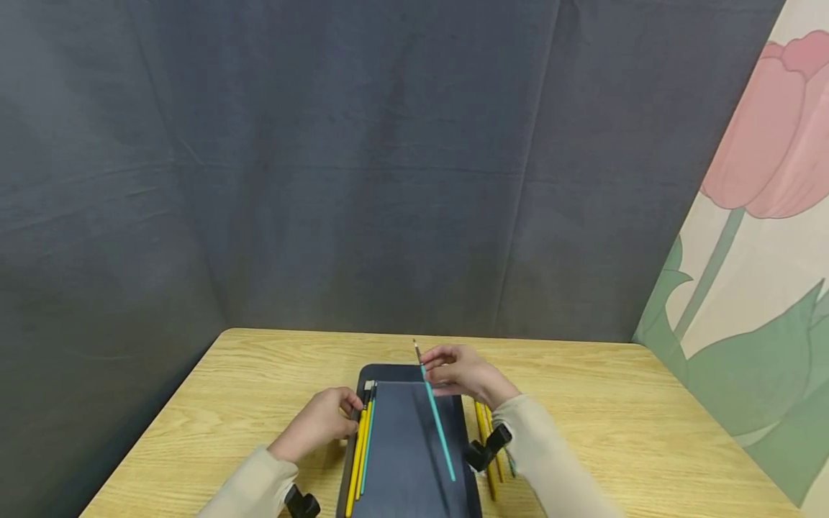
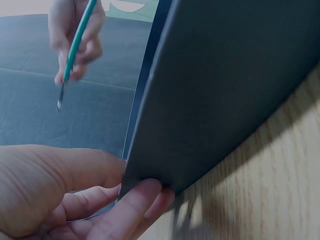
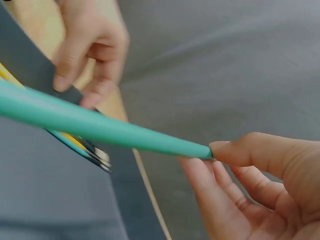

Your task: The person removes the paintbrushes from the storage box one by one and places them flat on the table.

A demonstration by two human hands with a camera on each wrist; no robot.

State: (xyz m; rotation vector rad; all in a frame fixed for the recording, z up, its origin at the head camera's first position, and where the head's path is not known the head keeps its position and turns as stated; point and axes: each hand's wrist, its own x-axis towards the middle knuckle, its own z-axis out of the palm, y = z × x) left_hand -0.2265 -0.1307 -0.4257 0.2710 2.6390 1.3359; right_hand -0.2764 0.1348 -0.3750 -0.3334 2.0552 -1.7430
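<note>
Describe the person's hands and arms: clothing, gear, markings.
Left hand and right hand: human, no gloves. Left sleeve and right sleeve: long, plain, cream. Left wrist device and right wrist device: small, black. No cables or markings visible.

Screened work corner, wider setting indeterminate: dark cloth [image 1: 363, 180] is hanging behind and to the left of a wood-grain tabletop [image 1: 648, 417], while a pale surface [image 1: 754, 140] with a large pink tulip design is bordering the right.
</note>
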